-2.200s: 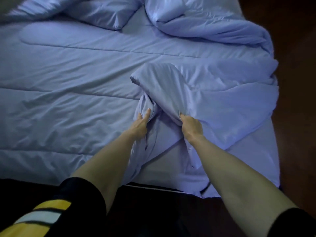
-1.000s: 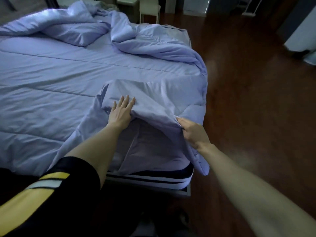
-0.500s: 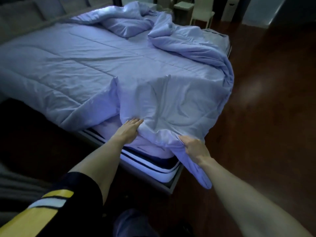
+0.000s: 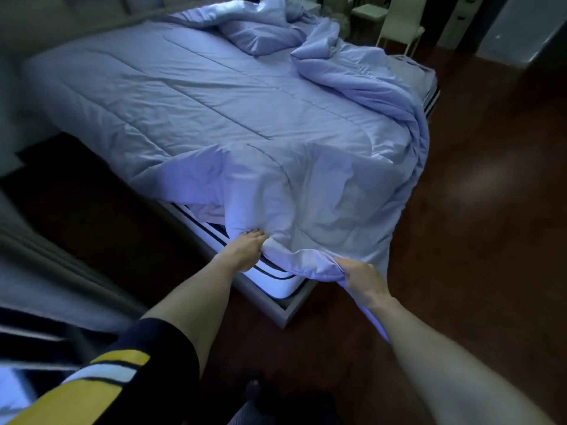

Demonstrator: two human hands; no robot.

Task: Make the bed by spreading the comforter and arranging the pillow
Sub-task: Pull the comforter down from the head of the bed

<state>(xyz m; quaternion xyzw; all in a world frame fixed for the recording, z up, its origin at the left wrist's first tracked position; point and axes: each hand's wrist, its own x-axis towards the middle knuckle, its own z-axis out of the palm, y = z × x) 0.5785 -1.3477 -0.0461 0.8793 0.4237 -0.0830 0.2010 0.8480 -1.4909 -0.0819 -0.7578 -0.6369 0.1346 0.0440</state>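
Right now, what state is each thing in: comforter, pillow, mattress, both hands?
Comforter: flat across most of the bed, bunched along the far right side, near corner pulled over the mattress corner.
Pillow: rumpled at the far end, not arranged.
Mattress: near corner still showing under the comforter edge.
Left hand: grip on the comforter edge.
Right hand: grip on the comforter corner.

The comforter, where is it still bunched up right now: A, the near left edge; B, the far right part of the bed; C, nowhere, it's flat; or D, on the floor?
B: the comforter lies mostly flat, but a rumpled heap sits at the bed's far right.
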